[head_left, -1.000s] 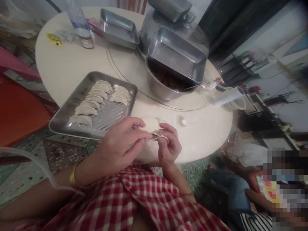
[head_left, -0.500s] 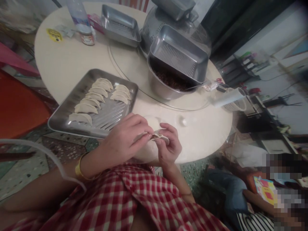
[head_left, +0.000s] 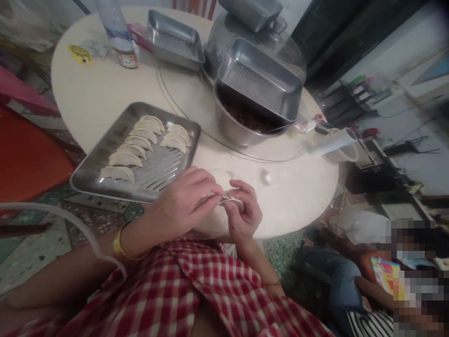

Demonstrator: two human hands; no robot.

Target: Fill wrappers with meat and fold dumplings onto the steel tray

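A half-folded dumpling (head_left: 235,202) is held between my two hands near the table's front edge. My left hand (head_left: 189,199) pinches its left end with the fingertips. On its other side my right hand (head_left: 246,210) grips the wrapper between thumb and fingers. The edges are pressed partly together, and the filling is mostly hidden. Close to my left hand lies a metal tray (head_left: 87,161), with folded dumplings (head_left: 125,158) in two rows. Beyond my hands stands a metal bowl (head_left: 238,135) of dark filling (head_left: 245,117).
An oblong metal pan (head_left: 261,79) rests tilted over the bowl on a glass turntable (head_left: 189,103). Behind are another pan (head_left: 175,40), a jar (head_left: 126,57) and a plastic bottle (head_left: 114,23). A small white lump (head_left: 267,177) lies right of my hands. Another person (head_left: 333,276) is at lower right.
The wrapper's edges have come closer together between my fingers, and less filling shows. My right hand has shifted slightly left. The tray and bowl are unchanged.
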